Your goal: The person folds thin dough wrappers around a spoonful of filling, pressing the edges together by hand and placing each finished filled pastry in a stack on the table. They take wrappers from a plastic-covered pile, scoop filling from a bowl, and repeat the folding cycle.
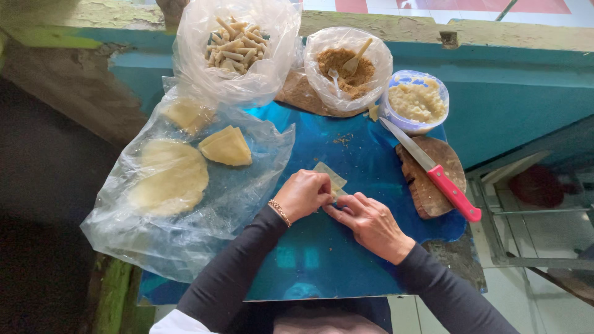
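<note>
While your two hands met at the middle of the blue surface [371,154], the small wrapper piece [330,177] lay between them, its pale corner sticking out just beyond your fingertips. Your left hand [303,194] was curled into a closed grip on the wrapper's near edge, and your right hand [370,223] pinched the same edge from the other side, fingers [339,209] pressed together on it. The wrapper sat flat on the surface, far side free. To your left lay a clear plastic sheet [185,229] with a round wrapper [168,176] and a folded stack of cut pieces [226,146]. Farther off stood a bag of rolled sticks [235,46], a bag of brown filling [346,65] and a tub of pale mash [416,102]. A red-handled knife [433,173] rested across a wooden board [433,185] to your right.
</note>
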`<state>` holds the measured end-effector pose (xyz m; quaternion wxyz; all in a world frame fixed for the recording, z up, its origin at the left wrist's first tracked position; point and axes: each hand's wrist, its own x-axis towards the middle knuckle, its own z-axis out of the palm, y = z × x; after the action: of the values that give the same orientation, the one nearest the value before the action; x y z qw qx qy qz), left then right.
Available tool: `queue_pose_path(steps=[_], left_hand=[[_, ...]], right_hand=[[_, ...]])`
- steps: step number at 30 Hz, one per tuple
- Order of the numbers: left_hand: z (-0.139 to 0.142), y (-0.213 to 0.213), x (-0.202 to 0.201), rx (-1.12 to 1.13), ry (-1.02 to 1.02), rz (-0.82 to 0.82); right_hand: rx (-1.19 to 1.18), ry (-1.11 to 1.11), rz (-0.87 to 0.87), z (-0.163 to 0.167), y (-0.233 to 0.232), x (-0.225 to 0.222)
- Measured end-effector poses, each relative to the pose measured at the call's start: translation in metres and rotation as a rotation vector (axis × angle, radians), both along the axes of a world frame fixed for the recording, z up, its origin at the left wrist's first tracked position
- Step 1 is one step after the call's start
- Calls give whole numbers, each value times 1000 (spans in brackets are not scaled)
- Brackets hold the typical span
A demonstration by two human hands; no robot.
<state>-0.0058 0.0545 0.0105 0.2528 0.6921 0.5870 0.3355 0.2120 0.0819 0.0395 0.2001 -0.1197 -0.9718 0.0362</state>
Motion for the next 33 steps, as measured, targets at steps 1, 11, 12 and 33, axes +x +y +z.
queue_pose_path(steps=[1, 11, 12, 33], left_hand=[[0, -1, 0, 3, 1, 5], [2, -1, -7, 3, 8, 28], [1, 0, -7, 17, 11, 17], [8, -12, -6, 306, 365, -6]], right_hand=[[-3, -7, -4, 0, 0, 0], [-23, -14, -2, -2, 1, 1], [-20, -10, 0, -2, 2, 1], [-12, 15, -1, -3, -1, -1]])
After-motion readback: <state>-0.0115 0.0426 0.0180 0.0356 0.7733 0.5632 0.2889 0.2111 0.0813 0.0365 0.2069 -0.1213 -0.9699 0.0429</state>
